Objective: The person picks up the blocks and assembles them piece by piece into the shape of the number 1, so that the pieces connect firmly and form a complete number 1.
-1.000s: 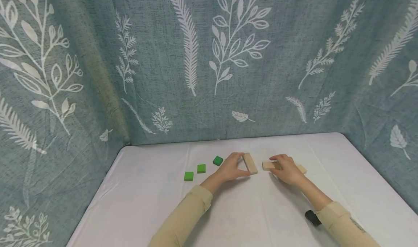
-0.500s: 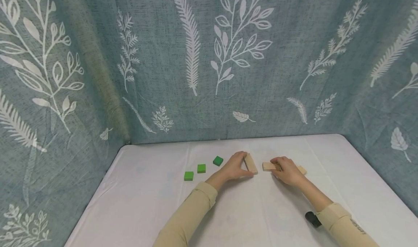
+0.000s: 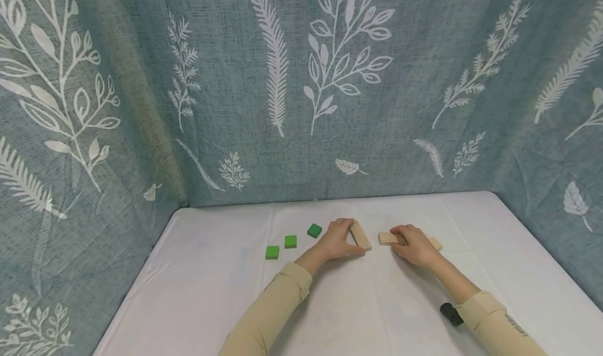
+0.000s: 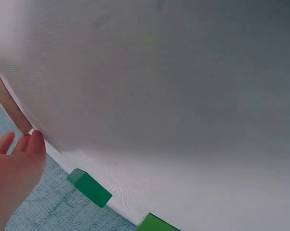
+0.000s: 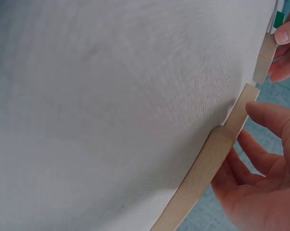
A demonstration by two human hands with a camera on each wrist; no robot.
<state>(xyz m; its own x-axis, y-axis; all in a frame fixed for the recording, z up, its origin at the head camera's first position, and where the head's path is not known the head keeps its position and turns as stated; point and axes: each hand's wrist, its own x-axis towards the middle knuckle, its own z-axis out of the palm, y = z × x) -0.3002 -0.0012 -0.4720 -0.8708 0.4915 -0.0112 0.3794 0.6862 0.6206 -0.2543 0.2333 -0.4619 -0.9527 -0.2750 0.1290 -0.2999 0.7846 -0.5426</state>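
Note:
My left hand (image 3: 338, 241) spans a pale wooden block (image 3: 360, 235), fingertips at its far end and thumb at its near end. In the left wrist view, fingertips touch the end of that block (image 4: 9, 103). To the right, my right hand (image 3: 413, 245) pinches a second wooden block (image 3: 387, 238) between thumb and fingers. The right wrist view shows the thumb on this block (image 5: 240, 110). A third wooden block (image 3: 436, 243) lies partly hidden behind the right hand; in the right wrist view this longer-looking block (image 5: 195, 178) reaches close to the fingers.
Left of the left hand lie a dark green block (image 3: 314, 231) and two lighter green blocks, one (image 3: 290, 242) nearer to it than the other (image 3: 272, 252). A black object (image 3: 451, 314) sits beside the right sleeve. A patterned curtain (image 3: 301, 94) stands behind the white-covered table (image 3: 198, 293).
My left hand has moved slightly right, bringing fingers and thumb against the block's ends. The right hand's fingers have drawn in on its block. The blocks lie nearly where they were.

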